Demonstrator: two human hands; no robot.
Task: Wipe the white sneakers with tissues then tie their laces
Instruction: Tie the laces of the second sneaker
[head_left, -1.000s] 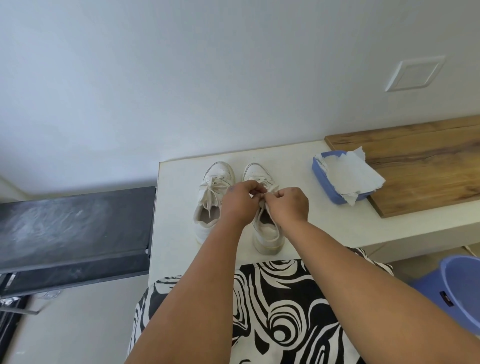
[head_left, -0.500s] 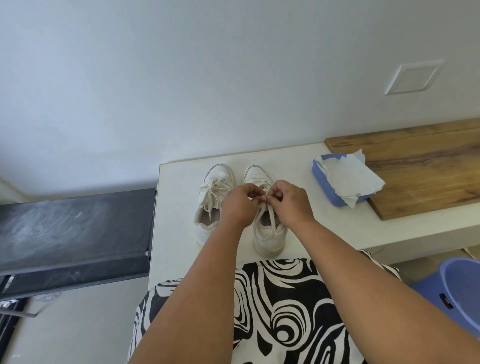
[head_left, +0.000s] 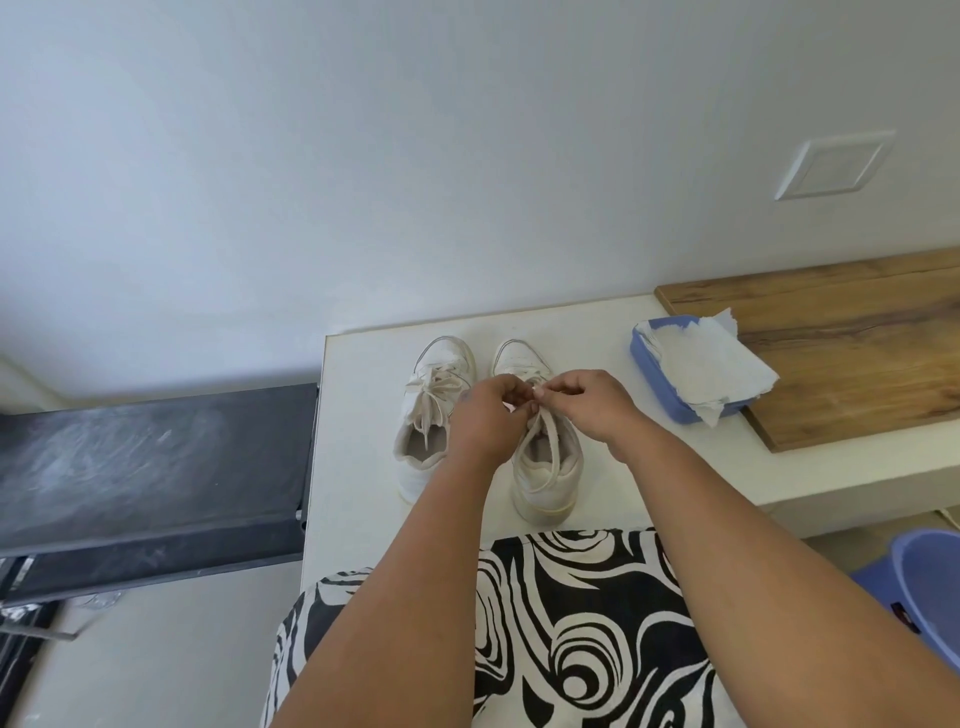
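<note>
Two white sneakers stand side by side on the white counter (head_left: 363, 467), toes pointing to the far wall and heels toward the person, so each shoe's long axis runs near to far. The right sneaker (head_left: 545, 467) is the one in hand: both hands meet directly above its tongue, roughly midway along that axis. The left hand (head_left: 488, 415) comes in from the left with its fingers curled round the lace (head_left: 551, 447); the right hand (head_left: 587, 402) comes in from the right, its thumb and forefinger pinching the lace near the same spot. The fingertips of the two hands sit just beside one another, perhaps touching. Two strands of lace hang down from the pinch toward the heel, spreading apart over the shoe's opening. Both hands are about equally near the crossing, so neither has the advantage; the knot seems to be forming across the shoe, at right angles to its long axis, and tightening it would likely call for the hands to part left and right. The left sneaker (head_left: 431, 415) lies just beside the left wrist, its laces looking bunched in a bow, though that is hard to confirm. To the right sits a blue tray (head_left: 660, 384) holding tissues (head_left: 711, 364), well apart from the hands.
</note>
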